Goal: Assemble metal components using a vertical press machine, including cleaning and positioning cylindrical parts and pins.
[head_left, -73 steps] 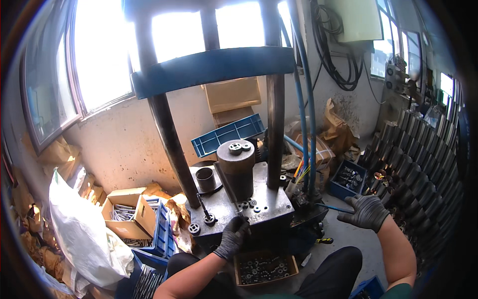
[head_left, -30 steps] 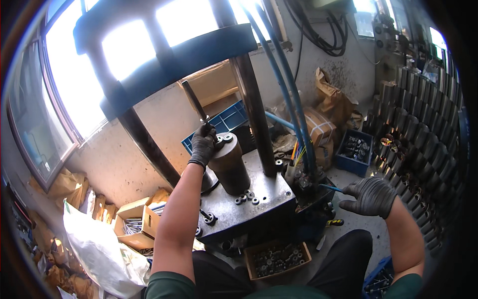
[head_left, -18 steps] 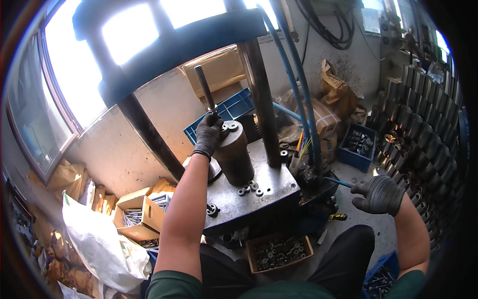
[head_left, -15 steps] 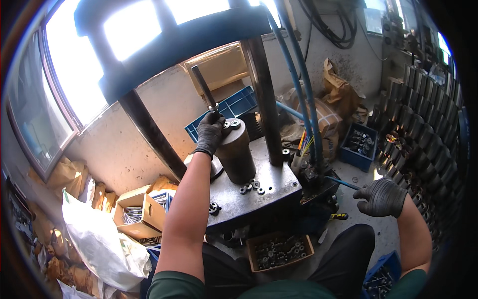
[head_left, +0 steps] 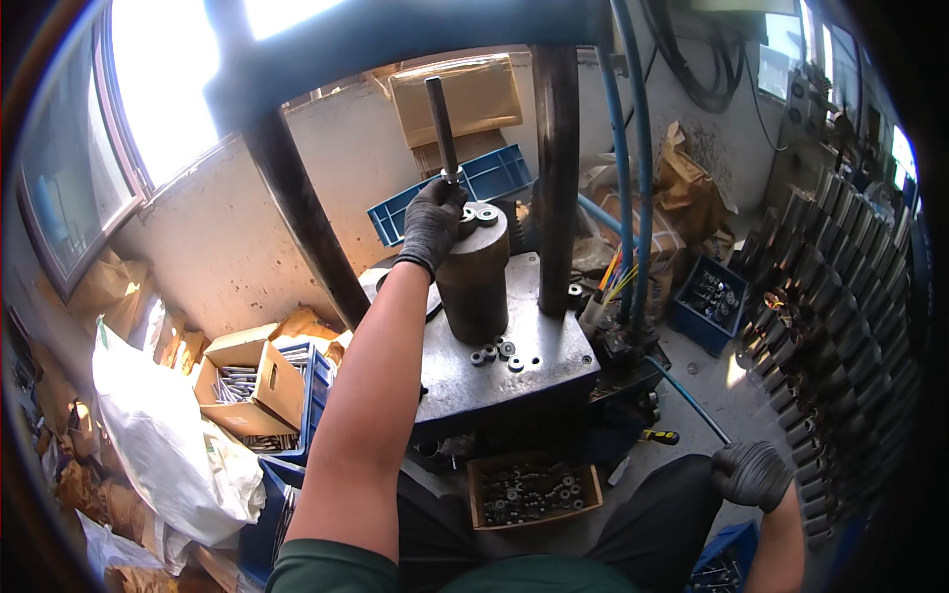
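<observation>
My left hand, in a dark glove, grips the lower end of a long dark metal rod that stands nearly upright on top of a dark steel cylinder. The cylinder stands on the grey base plate of a blue-framed press. Small ring-shaped washers lie on the cylinder's top, and a few more rest on the plate at its foot. My right hand, also gloved, is down at the lower right beside my knee, fingers curled, with nothing visible in it.
A wooden tray of small metal parts sits below the plate between my knees. Press columns, blue hoses, cardboard boxes, a white sack, blue crates and racks of dark cylinders crowd around.
My left hand went from the plate's front edge up to the cylinder top and now holds the rod more upright. My right hand dropped lower toward my knee.
</observation>
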`<state>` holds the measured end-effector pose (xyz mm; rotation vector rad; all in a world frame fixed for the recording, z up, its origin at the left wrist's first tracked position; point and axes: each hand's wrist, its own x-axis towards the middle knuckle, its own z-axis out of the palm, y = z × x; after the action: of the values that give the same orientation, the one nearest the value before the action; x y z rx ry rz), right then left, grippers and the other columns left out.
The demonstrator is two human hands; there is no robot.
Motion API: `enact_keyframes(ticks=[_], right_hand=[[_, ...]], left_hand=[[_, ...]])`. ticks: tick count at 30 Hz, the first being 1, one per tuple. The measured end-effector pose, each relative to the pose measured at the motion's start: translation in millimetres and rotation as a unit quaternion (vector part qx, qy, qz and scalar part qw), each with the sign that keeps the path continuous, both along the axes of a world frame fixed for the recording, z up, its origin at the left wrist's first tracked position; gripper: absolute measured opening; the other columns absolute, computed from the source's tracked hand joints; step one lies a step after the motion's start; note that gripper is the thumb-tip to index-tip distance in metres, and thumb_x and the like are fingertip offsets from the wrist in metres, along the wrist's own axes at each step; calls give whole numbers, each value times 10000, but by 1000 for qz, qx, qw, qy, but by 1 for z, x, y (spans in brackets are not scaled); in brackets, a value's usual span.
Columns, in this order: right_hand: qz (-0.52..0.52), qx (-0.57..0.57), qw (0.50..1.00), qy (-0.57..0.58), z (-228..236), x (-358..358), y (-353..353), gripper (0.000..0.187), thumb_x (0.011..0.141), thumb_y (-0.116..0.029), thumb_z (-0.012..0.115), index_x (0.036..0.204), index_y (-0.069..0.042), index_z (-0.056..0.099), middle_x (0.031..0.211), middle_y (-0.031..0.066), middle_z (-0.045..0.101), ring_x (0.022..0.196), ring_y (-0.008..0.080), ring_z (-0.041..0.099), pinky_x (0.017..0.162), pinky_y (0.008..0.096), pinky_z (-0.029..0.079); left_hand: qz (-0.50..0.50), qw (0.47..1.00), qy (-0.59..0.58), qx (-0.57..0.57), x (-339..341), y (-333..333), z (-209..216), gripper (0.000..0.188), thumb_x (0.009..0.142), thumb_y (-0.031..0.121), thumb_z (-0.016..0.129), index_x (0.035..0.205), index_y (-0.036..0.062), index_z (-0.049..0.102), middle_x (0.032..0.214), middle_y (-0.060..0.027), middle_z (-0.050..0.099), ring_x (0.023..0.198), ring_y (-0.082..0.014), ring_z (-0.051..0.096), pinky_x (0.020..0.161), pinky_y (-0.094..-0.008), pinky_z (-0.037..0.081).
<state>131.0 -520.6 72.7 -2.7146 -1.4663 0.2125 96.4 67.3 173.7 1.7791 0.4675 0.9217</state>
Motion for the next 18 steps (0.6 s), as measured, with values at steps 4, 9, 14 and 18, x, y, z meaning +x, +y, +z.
enact_keyframes(ticks=[4,9,14,18], right_hand=[[5,27,1000,-4,9,-6,7,210,818,-320,655,846,-115,697,786,165,682,771,411,686,685,507,549],[10,49,999,-6,10,0,14,213,815,-322,661,832,-113,693,783,166,682,765,402,686,677,495,548],[15,51,999,10,32,3,21,191,782,-204,658,902,-93,755,806,155,721,769,382,705,707,461,575],[21,146,989,27,37,12,26,197,776,-163,660,926,-82,759,827,146,732,788,376,712,724,458,582]], left_hand=[[-20,998,-20,-52,5,12,-7,148,1032,98,654,1156,26,689,894,-29,631,799,-132,581,711,-281,596],[22,999,-9,23,14,43,-20,197,951,151,755,1120,51,737,976,-79,767,863,-168,692,833,-339,549],[-46,997,1,-70,8,25,-6,230,1017,124,681,1213,9,644,938,-42,607,835,-148,622,729,-305,640],[-52,997,-51,-10,13,46,-15,308,1049,278,653,1222,27,611,976,-62,601,812,-138,617,787,-295,589]])
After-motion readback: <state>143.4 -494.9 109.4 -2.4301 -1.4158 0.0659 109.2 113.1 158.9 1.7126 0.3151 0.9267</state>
